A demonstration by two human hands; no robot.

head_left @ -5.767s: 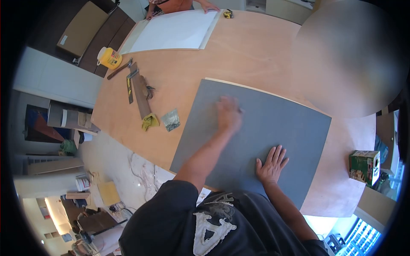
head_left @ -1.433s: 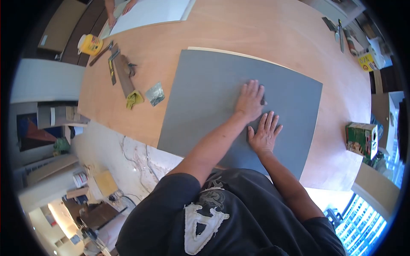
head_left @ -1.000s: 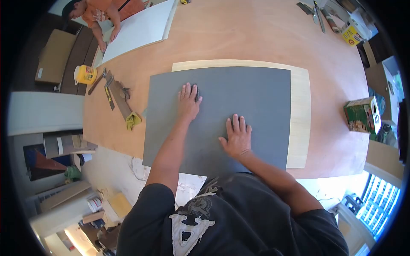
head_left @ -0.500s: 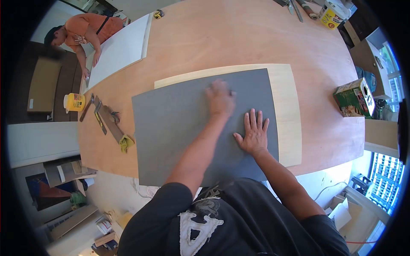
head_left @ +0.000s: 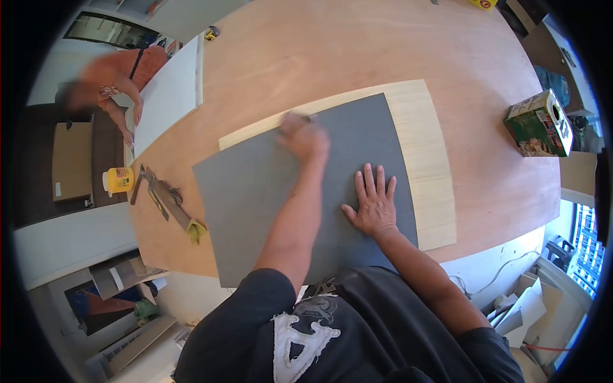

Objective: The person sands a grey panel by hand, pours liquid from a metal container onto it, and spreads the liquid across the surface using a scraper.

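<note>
A dark grey sheet [head_left: 255, 210] lies over a pale wooden panel [head_left: 429, 185], whose edge shows along the back and right. Near the sheet's back edge, my left hand [head_left: 303, 135] is on or just above the grey surface. Motion smears its fingers, so I cannot make out whether they hold anything. My right hand [head_left: 373, 203] rests flat on the right part of the sheet, fingers spread, with nothing in it.
Both boards lie on a large wooden table [head_left: 306, 51]. Left are a yellow tub [head_left: 119, 180], several tools and a yellow-green cloth [head_left: 196, 232]. A green can [head_left: 539, 127] stands right. A co-worker [head_left: 128, 76] leans over a white board [head_left: 169, 96]; a tape measure [head_left: 211, 32] lies nearby.
My left hand has swept left across the grey sheet, towards its back edge. My right hand stays flat on the sheet. The camera view has turned slightly.
</note>
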